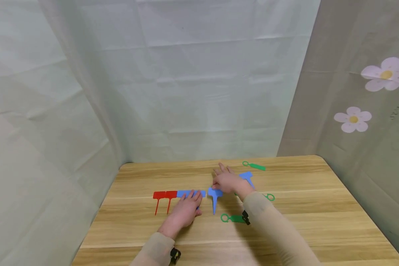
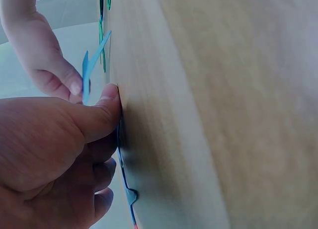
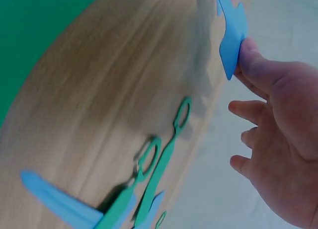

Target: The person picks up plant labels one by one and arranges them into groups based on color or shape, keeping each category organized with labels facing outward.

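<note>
My right hand (image 1: 227,181) pinches a blue T-shaped plant label (image 1: 214,195) by its wide head between thumb and index finger, the other fingers spread apart. The right wrist view shows this label (image 3: 231,45) tilted at the fingertips, its stem pointing away. Just left of it, my left hand (image 1: 185,212) rests with its fingers on flat blue labels (image 1: 181,193), covering most of their stems. Adjoining these blue heads on the left are two red T-shaped labels (image 1: 159,195), stems toward me. In the left wrist view my left thumb (image 2: 107,102) touches the tabletop.
Another blue T-shaped label (image 1: 246,175) lies beyond my right wrist. Green ring-ended plant tags lie around that arm: one at the back (image 1: 256,166), one nearer (image 1: 236,218), and one partly hidden with its ring (image 1: 270,197) showing. Fabric walls (image 1: 199,111) enclose the wooden table (image 1: 319,221).
</note>
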{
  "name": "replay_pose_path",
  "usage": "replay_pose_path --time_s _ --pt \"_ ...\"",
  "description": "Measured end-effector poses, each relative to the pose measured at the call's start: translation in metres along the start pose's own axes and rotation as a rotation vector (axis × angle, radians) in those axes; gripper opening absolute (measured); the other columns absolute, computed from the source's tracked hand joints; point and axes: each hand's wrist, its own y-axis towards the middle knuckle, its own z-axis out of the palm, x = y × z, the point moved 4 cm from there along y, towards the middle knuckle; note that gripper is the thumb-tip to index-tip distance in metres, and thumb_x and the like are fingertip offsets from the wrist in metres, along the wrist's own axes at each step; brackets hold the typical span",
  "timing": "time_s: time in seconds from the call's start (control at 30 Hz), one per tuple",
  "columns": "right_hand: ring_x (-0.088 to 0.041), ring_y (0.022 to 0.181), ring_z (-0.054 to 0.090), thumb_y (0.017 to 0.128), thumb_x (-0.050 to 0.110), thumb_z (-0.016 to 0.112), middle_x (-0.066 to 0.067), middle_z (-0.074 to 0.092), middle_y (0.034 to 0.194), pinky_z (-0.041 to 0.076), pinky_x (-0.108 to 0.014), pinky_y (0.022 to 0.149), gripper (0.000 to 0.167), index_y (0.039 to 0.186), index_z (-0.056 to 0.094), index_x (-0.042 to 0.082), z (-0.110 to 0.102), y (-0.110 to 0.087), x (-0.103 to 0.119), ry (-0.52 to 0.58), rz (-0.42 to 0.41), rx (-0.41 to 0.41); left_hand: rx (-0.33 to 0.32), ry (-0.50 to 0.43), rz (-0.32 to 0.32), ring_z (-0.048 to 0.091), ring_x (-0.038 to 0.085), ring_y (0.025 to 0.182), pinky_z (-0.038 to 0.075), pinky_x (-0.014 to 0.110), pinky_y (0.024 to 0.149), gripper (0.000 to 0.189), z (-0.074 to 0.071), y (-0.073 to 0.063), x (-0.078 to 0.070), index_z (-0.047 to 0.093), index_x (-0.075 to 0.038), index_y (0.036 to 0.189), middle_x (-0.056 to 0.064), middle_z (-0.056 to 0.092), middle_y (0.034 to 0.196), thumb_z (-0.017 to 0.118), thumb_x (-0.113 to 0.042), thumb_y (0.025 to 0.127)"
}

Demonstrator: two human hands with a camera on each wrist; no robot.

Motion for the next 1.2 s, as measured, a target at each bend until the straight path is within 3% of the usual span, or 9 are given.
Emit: replay_pose_path --time_s 0.2,0.4,1.2 --pt "-0.046 0.162 0.01 0.105 0.038 0.068 -0.02 0.039 0.168 0.017 -0.065 0.128 0.02 0.106 0.083 0.024 0.009 0.009 0.005 -0.067 0.033 -0.023 -0.002 0.013 0.007 0.034 0.038 0.157 0.029 0.059 0.126 0.064 0.001 0.0 0.0 0.05 -0.001 0.159 0.014 0.042 0.168 0.069 -0.03 0.106" --pt "-0.046 0.162 0.009 0.104 0.038 0.069 -0.02 0.039 0.168 0.015 -0.066 0.128 0.018 0.102 0.082 0.026 0.017 0.014 0.004 -0.049 0.054 -0.037 -0.001 0.026 0.01 0.035 0.037 0.157 0.03 0.059 0.126 0.064 0.002 -0.001 0.0 0.05 -0.001 0.159 0.013 0.043 0.168 0.069 -0.031 0.105" --pt "-0.048 0.161 0.014 0.107 0.036 0.068 -0.017 0.045 0.166 0.016 -0.066 0.128 0.019 0.11 0.082 0.025 0.016 0.013 0.005 -0.021 0.041 -0.05 0.011 0.009 -0.005 0.033 0.037 0.158 0.029 0.06 0.126 0.062 -0.002 -0.001 -0.001 0.05 -0.001 0.159 0.013 0.042 0.169 0.068 -0.03 0.106"
